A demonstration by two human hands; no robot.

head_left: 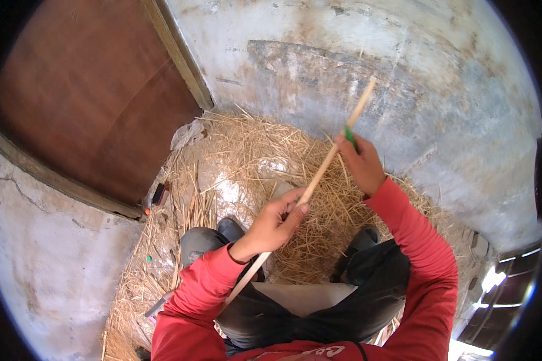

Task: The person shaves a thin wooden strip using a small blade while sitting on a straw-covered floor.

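A long, pale wooden stick runs slantwise from beside my left thigh up toward the wall. My left hand is closed round its middle, thumb on top. Farther up the stick, my right hand is closed on a small green tool pressed against the wood. Fingers cover most of that tool, so its exact kind and any blade stay hidden. Straw-like shavings lie thick on the floor beneath both hands.
A brown door panel stands at left, and a stained plaster wall curves round ahead and right. Several loose sticks lie left of my knees. Near the door are a dark object with red and a crumpled pale cloth.
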